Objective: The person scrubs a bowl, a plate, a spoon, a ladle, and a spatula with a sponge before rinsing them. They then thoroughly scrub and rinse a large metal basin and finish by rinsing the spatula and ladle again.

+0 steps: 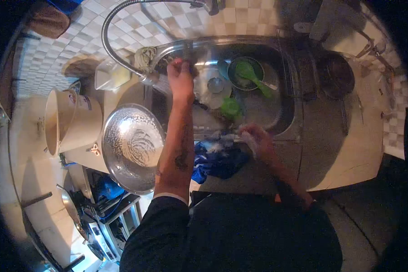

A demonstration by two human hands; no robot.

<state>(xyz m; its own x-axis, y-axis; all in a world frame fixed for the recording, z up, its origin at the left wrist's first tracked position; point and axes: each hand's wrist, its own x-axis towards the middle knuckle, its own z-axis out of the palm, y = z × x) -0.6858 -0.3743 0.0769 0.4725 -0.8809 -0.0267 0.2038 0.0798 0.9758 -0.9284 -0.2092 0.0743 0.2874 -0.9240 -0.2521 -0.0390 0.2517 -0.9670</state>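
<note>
the left hand (180, 77) is positioned over the left end of the sink (298, 113), just beside the spray head (148, 78) of the flexible faucet hose (105, 36). its fingers are bent toward the palm; blur hides the tips, so whether they pinch an item cannot be determined. the right hand (259, 139) is located at the front edge of the sink, near a bunched blue cloth (220, 158). its fingers appear partly bent; blur prevents confirming whether they press together or grip anything.

the sink is directly in front of the person and contains the following: a round pot (232, 78) at the rear right, with a green ladle (245, 70) resting in it; a clear cup (215, 85) to the left of the pot; and a green bowl (230, 107) forward of both. a light cloth (145, 57) sits bunched at the rear left corner. a wide metal bowl (136, 140) is situated left of the left forearm. orange-handled scissors (94, 149) lie between this bowl and a cream bucket (84, 122).
</note>
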